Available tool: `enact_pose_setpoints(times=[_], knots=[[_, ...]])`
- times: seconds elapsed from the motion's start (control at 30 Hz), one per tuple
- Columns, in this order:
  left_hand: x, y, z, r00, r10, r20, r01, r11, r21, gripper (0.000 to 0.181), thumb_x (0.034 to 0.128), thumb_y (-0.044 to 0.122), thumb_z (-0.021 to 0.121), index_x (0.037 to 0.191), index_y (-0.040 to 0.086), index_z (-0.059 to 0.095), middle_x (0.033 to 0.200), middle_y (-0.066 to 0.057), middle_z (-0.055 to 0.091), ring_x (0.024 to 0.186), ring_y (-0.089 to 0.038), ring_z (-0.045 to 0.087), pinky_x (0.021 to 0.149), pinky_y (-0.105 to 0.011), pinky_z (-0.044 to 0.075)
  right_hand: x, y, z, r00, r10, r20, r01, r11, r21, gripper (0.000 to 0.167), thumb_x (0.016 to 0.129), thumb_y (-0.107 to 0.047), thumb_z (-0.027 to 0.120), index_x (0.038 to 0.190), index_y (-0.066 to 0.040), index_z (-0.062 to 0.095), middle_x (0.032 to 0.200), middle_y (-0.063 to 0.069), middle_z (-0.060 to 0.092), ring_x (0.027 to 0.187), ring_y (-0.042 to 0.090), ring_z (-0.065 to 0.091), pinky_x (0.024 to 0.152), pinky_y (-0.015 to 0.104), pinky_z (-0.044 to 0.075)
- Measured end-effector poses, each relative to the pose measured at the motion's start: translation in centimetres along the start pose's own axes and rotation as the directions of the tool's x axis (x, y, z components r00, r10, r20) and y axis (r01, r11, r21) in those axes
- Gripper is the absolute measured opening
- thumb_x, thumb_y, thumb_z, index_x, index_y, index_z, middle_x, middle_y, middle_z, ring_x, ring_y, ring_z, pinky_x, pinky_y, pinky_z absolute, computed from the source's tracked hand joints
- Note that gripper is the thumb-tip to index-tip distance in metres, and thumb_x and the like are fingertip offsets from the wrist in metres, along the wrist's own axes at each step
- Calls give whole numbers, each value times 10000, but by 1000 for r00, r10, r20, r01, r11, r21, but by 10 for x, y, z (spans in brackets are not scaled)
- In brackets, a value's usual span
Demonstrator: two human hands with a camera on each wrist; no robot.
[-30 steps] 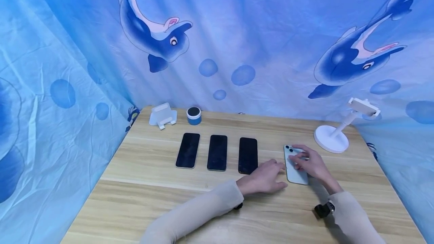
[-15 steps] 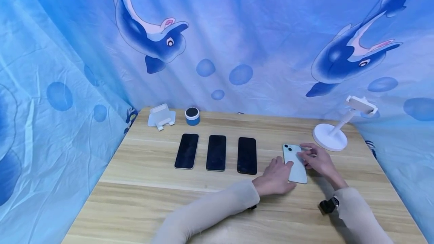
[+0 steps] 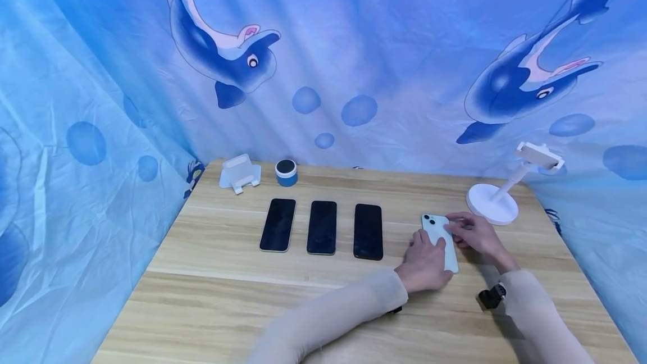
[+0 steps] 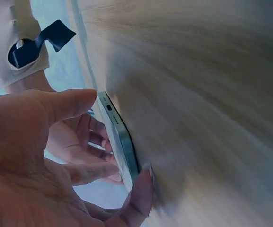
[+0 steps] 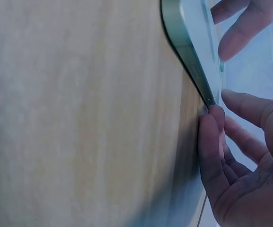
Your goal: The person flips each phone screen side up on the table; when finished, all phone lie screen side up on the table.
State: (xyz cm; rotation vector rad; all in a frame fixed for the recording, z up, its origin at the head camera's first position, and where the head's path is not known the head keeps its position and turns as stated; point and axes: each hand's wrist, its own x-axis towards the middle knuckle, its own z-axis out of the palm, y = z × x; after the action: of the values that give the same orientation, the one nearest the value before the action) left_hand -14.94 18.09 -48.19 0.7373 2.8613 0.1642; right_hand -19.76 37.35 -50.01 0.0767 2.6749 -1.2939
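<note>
A pale mint smartphone lies back up on the wooden table, its twin camera lenses at the far left corner. My left hand grips it from the near left; in the left wrist view, the thumb meets the charging-port end of the phone and a fingertip touches its long side. At the far right corner my right hand pinches the phone, fingertips on the edge and thumb by the back in the right wrist view. Three dark phones lie screen up to the left: one, another and a third.
Along the back of the table stand a white phone stand and a small blue and white cylinder with a dark top. A white round-based phone holder is at the back right. Blue dolphin-print curtains surround the table.
My left hand has moved right, from beside the third dark phone onto the mint phone. My right hand has shifted from over the phone's back to its far right edge.
</note>
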Motion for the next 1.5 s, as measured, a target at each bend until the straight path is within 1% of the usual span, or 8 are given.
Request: enact_pose_setpoints(times=[0.1, 0.23, 0.43, 0.7, 0.97, 1.07, 1.23, 1.5], knots=[[2, 5, 1, 1000, -29, -6, 29, 999, 18, 676, 896, 663, 678, 1450, 315, 510, 1383, -100, 503, 1216, -192, 431, 677, -231, 444, 3, -1, -1, 1000, -7, 13, 7, 1000, 3, 510, 1034, -232, 660, 1440, 56, 546, 953, 174, 729, 750, 131, 674, 645, 313, 600], [4, 9, 0, 999, -53, -7, 53, 998, 35, 686, 887, 684, 674, 1452, 331, 509, 1427, -122, 486, 1260, -214, 430, 668, -237, 456, 4, -1, -2, 1000, -6, 21, 6, 1000, 10, 504, 1029, -216, 667, 1433, 61, 548, 933, 162, 729, 742, 133, 675, 642, 317, 600], [8, 14, 1, 996, -83, -16, 84, 996, 26, 734, 859, 704, 693, 1470, 342, 504, 1526, -172, 446, 1334, -255, 439, 822, -265, 527, 4, -1, -2, 1000, 7, 22, -7, 1000, 12, 497, 1028, -203, 665, 1429, 63, 544, 942, 162, 720, 749, 136, 671, 645, 314, 597], [12, 17, 5, 995, -93, -45, 94, 995, 23, 769, 823, 739, 712, 1444, 329, 517, 1546, -183, 417, 1309, -265, 471, 881, -289, 543, 3, 0, -1, 1000, 14, 20, -14, 1000, 25, 491, 1031, -186, 659, 1428, 75, 535, 937, 150, 709, 751, 132, 659, 649, 310, 592], [14, 22, 6, 990, -129, -50, 133, 988, 73, 806, 802, 776, 700, 1463, 357, 508, 1545, -168, 445, 1312, -257, 494, 922, -306, 530, 2, -4, 1, 1000, 20, 20, -20, 1000, 15, 480, 1043, -189, 640, 1428, 79, 535, 956, 160, 718, 755, 125, 675, 653, 306, 601], [15, 22, 5, 991, -125, -48, 130, 986, 102, 817, 803, 785, 689, 1469, 348, 509, 1543, -171, 459, 1316, -261, 508, 946, -304, 528, 1, -5, 2, 1000, 19, 15, -19, 1000, 14, 480, 1042, -192, 642, 1424, 80, 539, 952, 154, 722, 749, 127, 677, 648, 304, 599], [16, 21, 6, 993, -93, -66, 102, 984, 149, 841, 798, 805, 669, 1466, 316, 523, 1516, -185, 494, 1314, -280, 537, 963, -299, 537, 0, -5, 2, 1000, 21, 12, -22, 1000, 10, 485, 1043, -195, 641, 1429, 79, 536, 968, 166, 729, 750, 123, 677, 648, 301, 595], [16, 20, 7, 994, -56, -99, 72, 983, 167, 869, 775, 822, 678, 1448, 290, 545, 1480, -209, 525, 1300, -296, 561, 975, -300, 544, -1, -5, 2, 999, 54, 7, -54, 999, 9, 500, 1045, -230, 641, 1430, 70, 536, 1032, 187, 721, 778, 116, 684, 675, 292, 598]])
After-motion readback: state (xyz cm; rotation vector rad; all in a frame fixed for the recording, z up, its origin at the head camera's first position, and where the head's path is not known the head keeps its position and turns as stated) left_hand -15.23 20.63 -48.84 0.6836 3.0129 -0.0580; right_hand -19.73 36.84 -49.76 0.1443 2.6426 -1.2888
